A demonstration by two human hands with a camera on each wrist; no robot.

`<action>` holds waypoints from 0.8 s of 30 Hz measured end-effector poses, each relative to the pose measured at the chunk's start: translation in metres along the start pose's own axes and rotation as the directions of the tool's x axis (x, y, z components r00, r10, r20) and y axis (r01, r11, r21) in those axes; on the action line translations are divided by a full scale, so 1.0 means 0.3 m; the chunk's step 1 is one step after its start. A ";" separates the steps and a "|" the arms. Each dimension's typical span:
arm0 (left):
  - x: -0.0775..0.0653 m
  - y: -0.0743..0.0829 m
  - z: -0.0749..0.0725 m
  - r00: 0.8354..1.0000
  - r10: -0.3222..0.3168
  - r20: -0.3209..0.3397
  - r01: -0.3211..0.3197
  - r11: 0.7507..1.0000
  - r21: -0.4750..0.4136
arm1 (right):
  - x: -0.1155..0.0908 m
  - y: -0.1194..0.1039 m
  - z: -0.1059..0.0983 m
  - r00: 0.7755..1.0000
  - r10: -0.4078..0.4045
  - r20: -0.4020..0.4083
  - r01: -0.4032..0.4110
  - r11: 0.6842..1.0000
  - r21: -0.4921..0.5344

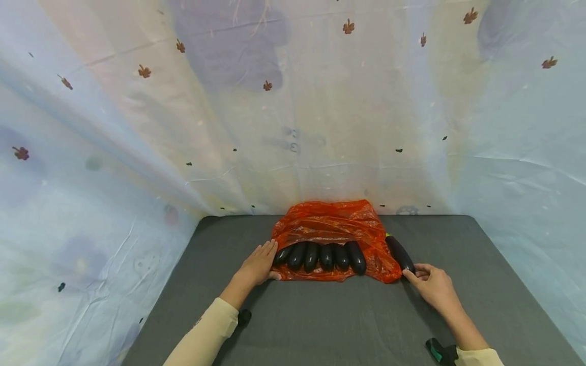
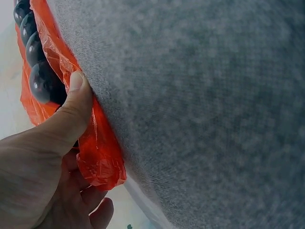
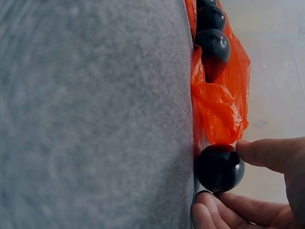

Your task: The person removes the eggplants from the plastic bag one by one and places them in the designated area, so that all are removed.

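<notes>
Several dark, glossy eggplants [image 1: 326, 257] lie side by side in the open mouth of an orange-red plastic bag [image 1: 331, 216] on the grey table. My left hand [image 1: 260, 263] is at the bag's left edge; the left wrist view shows its thumb [image 2: 78, 90] on the film, with the fingers on the other side. To the right of the bag lies another eggplant [image 1: 400, 252], its far end yellow-green. My right hand [image 1: 432, 285] pinches its near end between thumb and fingers, as the right wrist view also shows. The far ends of the bagged eggplants are hidden under the film.
The grey table [image 1: 329, 320] has its back edge close behind the bag. A pale patterned sheet [image 1: 320, 127] hangs behind the table and along its sides. Dark straps [image 1: 441, 352] are on both wrists.
</notes>
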State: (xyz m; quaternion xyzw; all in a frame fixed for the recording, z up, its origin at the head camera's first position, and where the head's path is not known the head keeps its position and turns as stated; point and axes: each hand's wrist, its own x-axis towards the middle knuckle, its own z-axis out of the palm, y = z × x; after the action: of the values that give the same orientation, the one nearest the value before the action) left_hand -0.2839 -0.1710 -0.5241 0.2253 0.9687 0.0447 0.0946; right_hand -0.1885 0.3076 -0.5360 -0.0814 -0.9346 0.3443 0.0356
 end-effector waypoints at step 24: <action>0.007 0.000 0.010 1.000 -0.013 -0.010 0.013 1.000 -0.003 | -0.026 -0.046 -0.015 0.983 -0.118 -0.142 0.118 0.993 -0.007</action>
State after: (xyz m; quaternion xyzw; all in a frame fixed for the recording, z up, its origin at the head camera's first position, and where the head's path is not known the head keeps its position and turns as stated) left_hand -0.2850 -0.1698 -0.5274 0.2184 0.9705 0.0466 0.0905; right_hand -0.1820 0.2987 -0.5238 -0.0503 -0.9327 0.3356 0.1224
